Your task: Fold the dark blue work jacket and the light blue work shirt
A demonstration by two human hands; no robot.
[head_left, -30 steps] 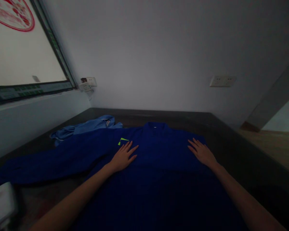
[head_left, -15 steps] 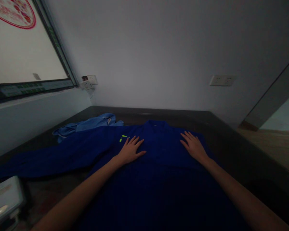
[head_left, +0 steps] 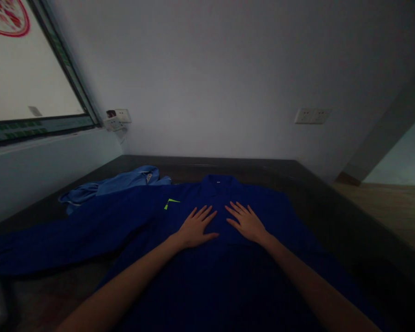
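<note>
Black bench [head_left: 314,198] carries a deep-blue, collared, long-sleeved cloth garment [head_left: 228,267] spread across the lower centre of the frame. A second ago the hands lay well apart; now the left hand [head_left: 197,228] and right hand [head_left: 246,223] are near each other mid-chest, so the handwork seems drawn inward. Both grips are released, fingers spread, seemingly resting on fabric. The angular lime-green mark [head_left: 166,204], earlier right by the left fingertips, now stands apart.

Collared garment [head_left: 224,267] deep blue, mark [head_left: 166,205] yellow-green; other garment [head_left: 124,182] lighter blue, pale-edged; tabletop [head_left: 269,168] near-black.
</note>
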